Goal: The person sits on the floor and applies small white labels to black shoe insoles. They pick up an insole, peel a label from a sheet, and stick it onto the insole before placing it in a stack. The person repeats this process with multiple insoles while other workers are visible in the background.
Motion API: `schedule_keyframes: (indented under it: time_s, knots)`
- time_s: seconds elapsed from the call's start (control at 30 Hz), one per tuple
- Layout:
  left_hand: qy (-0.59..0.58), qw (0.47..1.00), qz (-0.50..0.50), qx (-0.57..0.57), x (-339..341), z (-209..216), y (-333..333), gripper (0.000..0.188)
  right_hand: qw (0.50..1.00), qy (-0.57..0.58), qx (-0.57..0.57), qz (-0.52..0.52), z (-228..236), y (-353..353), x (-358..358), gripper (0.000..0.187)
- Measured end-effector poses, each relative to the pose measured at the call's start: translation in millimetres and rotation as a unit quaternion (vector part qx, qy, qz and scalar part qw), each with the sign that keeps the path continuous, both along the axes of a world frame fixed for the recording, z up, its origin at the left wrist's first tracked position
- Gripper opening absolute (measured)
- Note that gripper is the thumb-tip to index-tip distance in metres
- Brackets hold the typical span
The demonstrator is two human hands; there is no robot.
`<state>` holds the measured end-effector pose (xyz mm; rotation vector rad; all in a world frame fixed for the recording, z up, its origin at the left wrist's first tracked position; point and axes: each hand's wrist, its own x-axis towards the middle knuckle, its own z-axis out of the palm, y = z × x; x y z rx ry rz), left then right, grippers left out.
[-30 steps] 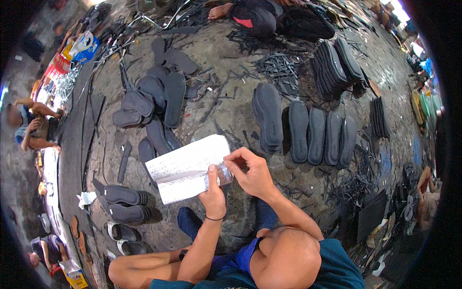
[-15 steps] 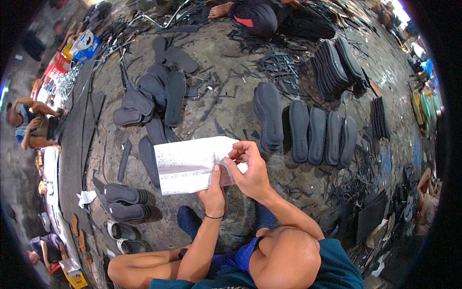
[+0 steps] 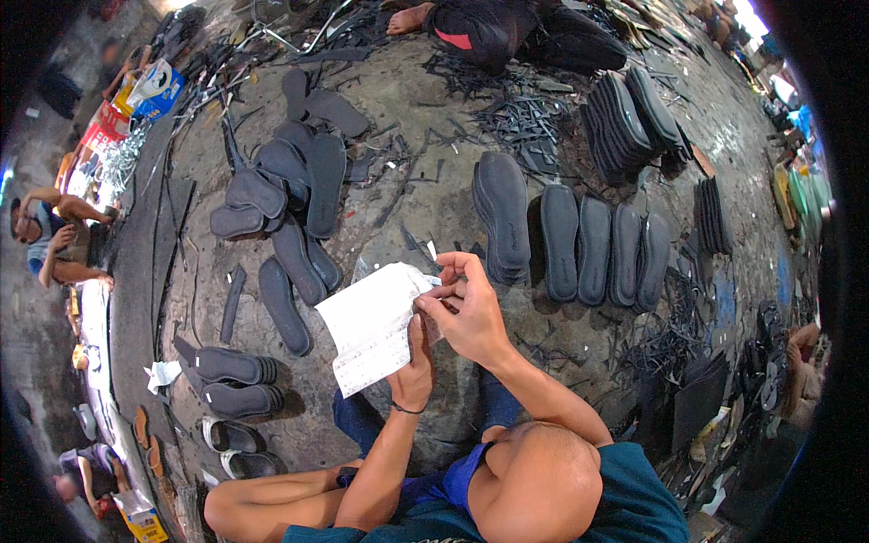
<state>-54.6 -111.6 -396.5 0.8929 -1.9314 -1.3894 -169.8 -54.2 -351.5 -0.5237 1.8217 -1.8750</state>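
A creased white sheet of paper [image 3: 369, 319] with rows of small print hangs tilted in front of me. My left hand [image 3: 414, 369] grips it at its lower right edge, thumb on top. At the upper right edge my right hand [image 3: 471, 312] is closed in a pinch, thumb against fingers. A small pale bit shows by those fingertips; whether it is part of the sheet I cannot make out. Beyond the paper lie dark grey shoe insoles [image 3: 286, 308], some loose and some heaped. To the right stands a stack of insoles [image 3: 503, 217].
More insole stacks [image 3: 593, 249] line up at the right, with taller stacks [image 3: 620, 127] behind. Black offcuts [image 3: 520, 122] litter the floor. Two small insole piles [image 3: 237, 366] and a pair of sandals [image 3: 231, 434] sit at left. Another person's leg [image 3: 480, 32] is at the top.
The sheet has tilted and bent, its left side swinging down and toward the right. An insole behind it now shows fully. My right fingers have closed nearer the sheet's upper right edge.
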Motion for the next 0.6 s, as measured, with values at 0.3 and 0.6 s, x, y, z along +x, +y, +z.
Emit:
schedule_keyframes:
  time_s: [0.3, 0.6]
  knots:
    - [0.159, 0.95, 0.087, 0.254, -12, -3, 7, 0.027, 0.998, 0.06, -0.008, 0.033, -6, -3, 6, 0.05]
    - [0.124, 0.964, 0.105, 0.209, -11, 2, 4, 0.027, 0.998, -0.056, -0.021, 0.017, -1, 0, 1, 0.055]
